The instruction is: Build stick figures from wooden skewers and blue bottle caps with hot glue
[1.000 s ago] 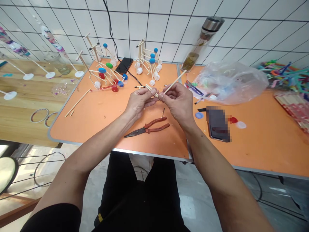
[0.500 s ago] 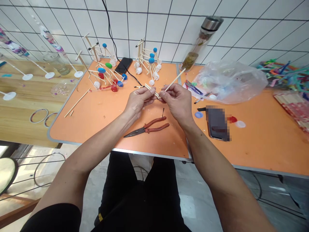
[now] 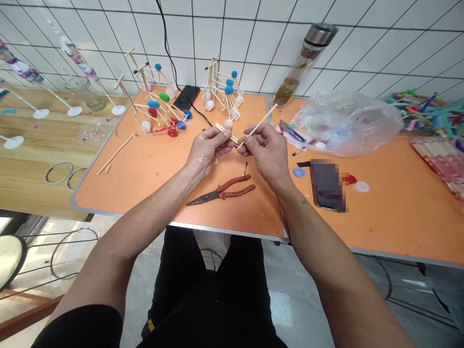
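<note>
My left hand (image 3: 210, 147) pinches a few short wooden sticks (image 3: 222, 128), which lie side by side and slant down to the right. Between the thumb and fingers of my right hand (image 3: 266, 150) is a longer wooden stick (image 3: 267, 115), its upper end pointing up and to the right. The lower end of that stick is close to the short sticks; whether they touch I cannot tell. Both hands are held above the orange table (image 3: 145, 188). Just below them lie long-nose pliers (image 3: 220, 192) with red handles.
Stick models with coloured caps (image 3: 155, 108) stand at the back left, another stick model (image 3: 226, 92) at the back middle. A glass bottle (image 3: 300, 67), a plastic bag (image 3: 344, 123), scissors (image 3: 293, 131) and a phone (image 3: 326, 186) are to the right. Loose sticks (image 3: 116, 153) lie left.
The long stick in my right hand has drawn slightly apart from the short sticks in my left hand. Both hands otherwise stay in nearly the same place.
</note>
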The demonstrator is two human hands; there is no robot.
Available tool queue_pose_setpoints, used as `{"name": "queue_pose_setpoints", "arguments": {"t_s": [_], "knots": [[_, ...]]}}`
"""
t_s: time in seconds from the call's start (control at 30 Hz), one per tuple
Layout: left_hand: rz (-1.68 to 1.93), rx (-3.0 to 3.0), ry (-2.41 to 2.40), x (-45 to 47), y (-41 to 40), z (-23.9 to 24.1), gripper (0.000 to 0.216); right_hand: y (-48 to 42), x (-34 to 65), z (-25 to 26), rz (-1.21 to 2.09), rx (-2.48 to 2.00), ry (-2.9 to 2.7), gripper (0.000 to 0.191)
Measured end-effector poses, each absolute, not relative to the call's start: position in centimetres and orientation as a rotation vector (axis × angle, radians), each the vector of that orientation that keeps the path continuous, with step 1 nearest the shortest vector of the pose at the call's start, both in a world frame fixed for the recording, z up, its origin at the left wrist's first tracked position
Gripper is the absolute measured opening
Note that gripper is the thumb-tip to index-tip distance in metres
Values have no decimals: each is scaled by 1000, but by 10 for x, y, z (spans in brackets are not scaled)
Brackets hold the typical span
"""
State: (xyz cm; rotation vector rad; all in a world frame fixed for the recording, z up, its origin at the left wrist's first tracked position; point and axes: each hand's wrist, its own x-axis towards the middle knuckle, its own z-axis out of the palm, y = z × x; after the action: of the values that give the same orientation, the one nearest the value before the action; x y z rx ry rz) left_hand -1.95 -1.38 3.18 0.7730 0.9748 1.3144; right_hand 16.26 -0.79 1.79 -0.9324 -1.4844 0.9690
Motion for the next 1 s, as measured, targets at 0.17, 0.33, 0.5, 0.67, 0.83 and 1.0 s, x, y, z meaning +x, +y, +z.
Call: {"name": "queue_pose_setpoints", "arguments": {"t_s": [0.17, 0.33, 0.5, 0.67, 0.83, 1.0], "knots": [[1277, 764, 1018, -21, -12, 33, 48, -10, 163, 20, 933, -963, -1478, 56], [1282, 796, 987, -23, -11, 33, 46, -7, 165, 20, 835, -999, -1484, 50], [1099, 1020, 946, -19, -20, 31, 30, 3, 172, 17, 743, -1019, -1447, 36], [1121, 1345, 1032, -15, -24, 24, 25, 9, 177, 13, 722, -1028, -1433, 37], [1124, 1474, 1114, -17, -18, 16, 14, 11, 175, 8, 675, -1025, -1447, 37], [1084, 1545, 1108, -13, -11, 4, 11, 8, 172, 10, 629, -1005, -1469, 34]]}}
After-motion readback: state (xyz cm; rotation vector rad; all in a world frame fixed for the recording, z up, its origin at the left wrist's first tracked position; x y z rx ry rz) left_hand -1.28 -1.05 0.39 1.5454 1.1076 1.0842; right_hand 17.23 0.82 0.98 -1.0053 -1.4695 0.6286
